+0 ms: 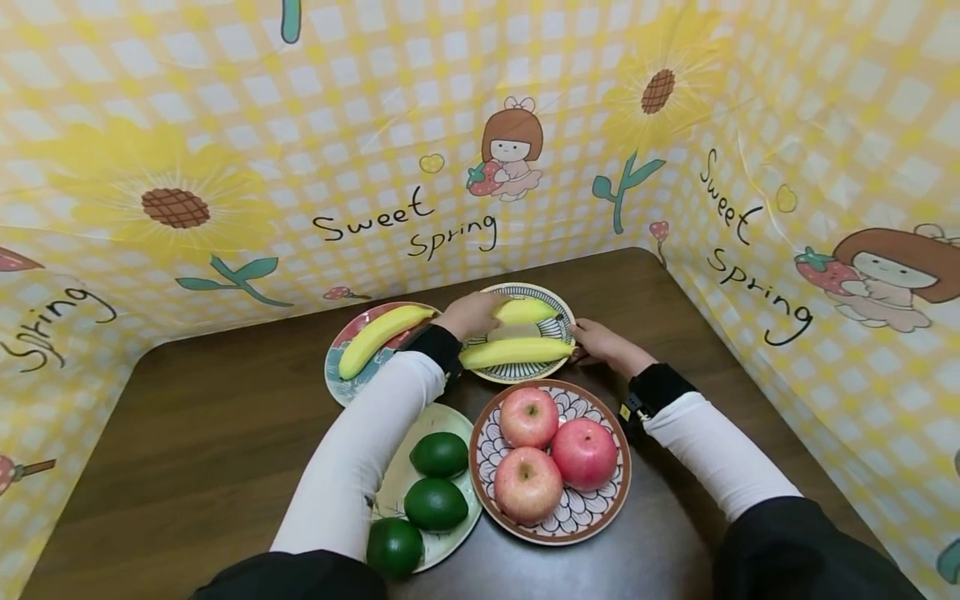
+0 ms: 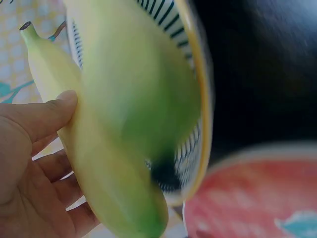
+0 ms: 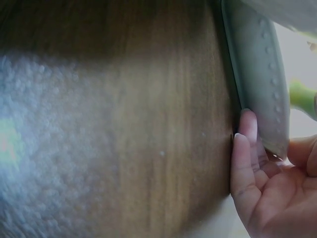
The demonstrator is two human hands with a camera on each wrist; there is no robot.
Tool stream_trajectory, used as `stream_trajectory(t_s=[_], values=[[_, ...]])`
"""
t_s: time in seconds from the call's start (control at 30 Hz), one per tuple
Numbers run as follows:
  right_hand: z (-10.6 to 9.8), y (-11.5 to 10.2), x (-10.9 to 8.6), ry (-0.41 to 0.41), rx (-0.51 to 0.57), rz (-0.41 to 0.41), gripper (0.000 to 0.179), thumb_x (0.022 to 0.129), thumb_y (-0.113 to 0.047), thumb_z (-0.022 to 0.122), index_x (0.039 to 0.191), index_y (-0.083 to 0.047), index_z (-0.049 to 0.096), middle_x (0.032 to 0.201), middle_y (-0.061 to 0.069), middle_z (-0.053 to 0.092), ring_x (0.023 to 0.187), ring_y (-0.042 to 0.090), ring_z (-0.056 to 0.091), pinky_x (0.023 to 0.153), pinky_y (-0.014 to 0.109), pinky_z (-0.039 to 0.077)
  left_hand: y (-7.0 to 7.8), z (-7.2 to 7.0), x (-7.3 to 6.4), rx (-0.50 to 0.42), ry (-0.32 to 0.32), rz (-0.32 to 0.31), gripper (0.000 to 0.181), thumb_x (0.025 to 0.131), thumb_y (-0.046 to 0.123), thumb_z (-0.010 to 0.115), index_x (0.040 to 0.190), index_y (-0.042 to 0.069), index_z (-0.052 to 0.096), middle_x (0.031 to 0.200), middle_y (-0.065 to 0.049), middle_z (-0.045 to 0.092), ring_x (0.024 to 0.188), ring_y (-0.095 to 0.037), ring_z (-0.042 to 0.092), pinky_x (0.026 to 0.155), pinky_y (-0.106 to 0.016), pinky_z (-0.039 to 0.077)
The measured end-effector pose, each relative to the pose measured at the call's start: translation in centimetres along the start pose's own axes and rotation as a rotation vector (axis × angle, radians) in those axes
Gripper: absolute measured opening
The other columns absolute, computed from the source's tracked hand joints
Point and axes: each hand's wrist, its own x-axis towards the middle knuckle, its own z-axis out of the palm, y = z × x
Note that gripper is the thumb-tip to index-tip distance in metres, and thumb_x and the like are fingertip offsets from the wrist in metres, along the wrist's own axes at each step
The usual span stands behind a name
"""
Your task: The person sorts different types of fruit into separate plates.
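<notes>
My left hand (image 1: 471, 315) grips a yellow-green banana (image 2: 114, 178) over the round plate with a black-striped rim (image 1: 517, 377). In the left wrist view the thumb presses one side of the fruit and the fingers curl behind it. A second banana (image 1: 516, 353) lies across the near part of that plate. At the plate's right edge my right hand (image 1: 603, 343) holds the rim. The right wrist view has the fingers (image 3: 243, 163) against the plate's outer wall (image 3: 265, 84) and the thumb over its edge.
Left of the striped plate, a red and blue plate (image 1: 333, 371) carries another banana (image 1: 378, 337). Nearer stand a brown-rimmed plate (image 1: 617, 500) with three apples and a pale green plate (image 1: 459, 542) with three dark green fruits. Patterned cloth walls (image 1: 390, 125) edge the wooden table (image 1: 195, 450).
</notes>
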Motion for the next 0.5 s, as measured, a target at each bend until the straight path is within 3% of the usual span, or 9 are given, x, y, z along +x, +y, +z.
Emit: stream_trajectory(t_s=[0.2,0.3,0.4,0.5], values=[[0.8,-0.1,0.0,0.003,0.007,0.0,0.047,0.114,-0.022,0.025,0.151,0.007,0.029,0.086,0.001,0.055,0.075,0.008,0.057,0.074,0.023,0.052,-0.1,1.6,1.1,0.034,-0.025,0.029,0.053,0.103,0.014,0.058,0.154,0.006,0.045,0.157,-0.014,0.051,0.148,-0.03,0.046,0.125,-0.041,0.035],[0.9,0.0,0.1,0.014,0.006,0.011,0.048,0.114,-0.022,0.025,0.152,0.006,0.029,0.084,0.001,0.054,0.074,0.008,0.057,0.073,0.023,0.053,-0.4,2.2,1.5,0.054,-0.033,0.086,0.048,0.1,0.012,0.059,0.148,0.004,0.053,0.149,-0.015,0.058,0.142,-0.031,0.053,0.121,-0.041,0.039],[0.6,0.1,0.2,0.024,0.006,0.008,0.047,0.114,-0.022,0.025,0.151,0.006,0.03,0.079,0.0,0.054,0.072,0.007,0.057,0.072,0.023,0.053,-0.3,2.4,1.8,0.046,-0.037,0.12,0.045,0.099,0.012,0.06,0.143,0.004,0.057,0.143,-0.016,0.063,0.137,-0.032,0.056,0.118,-0.042,0.042],[0.3,0.2,0.2,0.031,0.002,-0.001,0.046,0.114,-0.021,0.024,0.149,0.007,0.031,0.076,-0.001,0.053,0.071,0.007,0.057,0.07,0.022,0.052,-0.1,2.2,2.0,0.013,-0.049,0.105,0.047,0.102,0.017,0.058,0.147,0.006,0.054,0.148,-0.015,0.059,0.142,-0.032,0.053,0.121,-0.042,0.039]])
